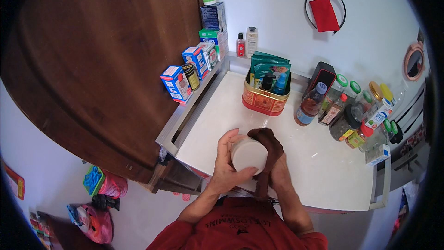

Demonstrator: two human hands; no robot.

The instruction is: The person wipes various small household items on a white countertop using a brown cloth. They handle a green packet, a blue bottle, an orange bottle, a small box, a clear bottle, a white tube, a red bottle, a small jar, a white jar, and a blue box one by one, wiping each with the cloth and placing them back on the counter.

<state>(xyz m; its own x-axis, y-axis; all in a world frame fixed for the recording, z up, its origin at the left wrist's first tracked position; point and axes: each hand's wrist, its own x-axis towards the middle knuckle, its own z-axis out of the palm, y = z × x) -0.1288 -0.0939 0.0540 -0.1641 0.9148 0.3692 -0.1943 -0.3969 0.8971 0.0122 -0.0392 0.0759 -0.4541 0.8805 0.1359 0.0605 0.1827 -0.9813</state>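
My left hand (224, 170) is wrapped round a white round jar (250, 157), its thumb across the near edge and its fingers along the left side. The jar's flat round end faces up, held over the near part of the white tabletop (208, 129). A brown cloth (270, 146) is bunched against the jar's right side, one end hanging down below it. My right hand (279, 170) grips the cloth from the right, its fingers mostly hidden beneath the folds.
Beyond my hands stands a red and gold tin (264, 104) with green packets and small bottles. Several bottles and green-lidded jars crowd the right side, including a brown drink bottle (311, 105). Boxes (176, 84) line the left ledge beside a dark wooden panel (106, 65).
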